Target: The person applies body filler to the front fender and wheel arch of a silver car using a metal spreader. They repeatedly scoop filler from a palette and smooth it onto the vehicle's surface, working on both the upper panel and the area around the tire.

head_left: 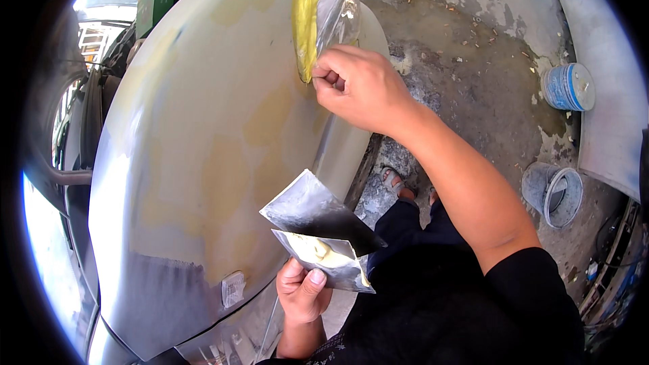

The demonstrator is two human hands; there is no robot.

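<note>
My left hand (302,292) grips two thin metal filler spreaders at the lower middle. A cream-coloured dab of body filler (318,249) lies on the lower spreader (341,278), while the upper spreader (314,204) angles out above it, grey and smeared. My right hand (358,84) is closed, thumb and fingers pinched at the lower end of a bright yellow filler strip (305,23). Whatever those fingers hold, if anything, is hidden. The strip runs along the car panel (203,135), beside a shiny, clear headlight-like part (336,10).
The panel carries dull yellow patches and a grey area near its lower edge. A green box (156,1) stands at the far left. On the wet, stained floor at right are a blue-and-white bucket (566,87) and a grey bucket (552,193), near a pale leaning panel (608,81).
</note>
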